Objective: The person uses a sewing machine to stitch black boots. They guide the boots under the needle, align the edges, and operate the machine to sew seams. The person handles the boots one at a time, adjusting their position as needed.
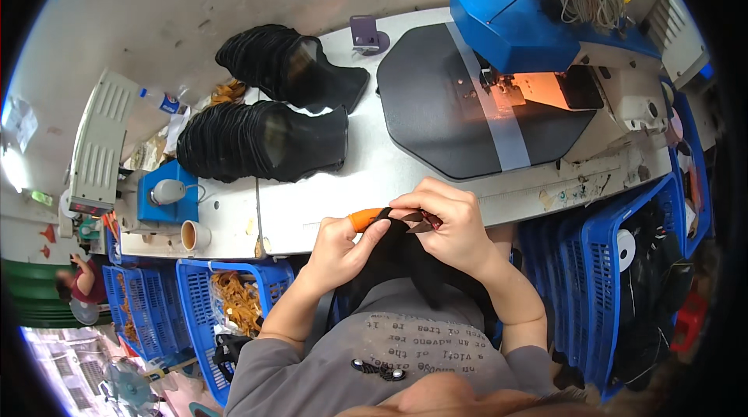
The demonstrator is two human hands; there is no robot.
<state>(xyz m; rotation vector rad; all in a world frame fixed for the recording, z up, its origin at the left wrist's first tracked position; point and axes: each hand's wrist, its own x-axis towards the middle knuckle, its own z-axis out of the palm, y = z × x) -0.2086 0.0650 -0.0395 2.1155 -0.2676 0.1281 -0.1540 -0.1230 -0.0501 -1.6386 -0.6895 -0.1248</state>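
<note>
Close to my body, in front of the table edge, my left hand (pixel 336 252) pinches a piece of black fabric (pixel 393 255) between thumb and forefinger. An orange finger cover (pixel 364 220) sits on that forefinger. My right hand (pixel 460 230) is closed round a pair of dark thread snips (pixel 421 224), whose blades lie at the top of the fabric beside my left fingertips. The fabric hangs down toward my lap, and its lower part blends into other dark cloth. Whether the blades touch the fabric I cannot tell.
Two stacks of black shaped pieces (pixel 308 139) lie on the white table (pixel 358 175). A sewing machine with a blue cover (pixel 510 23) and lit needle area stands at right. Blue baskets (pixel 596 292) flank me; a cup (pixel 195 235) stands near the left front edge.
</note>
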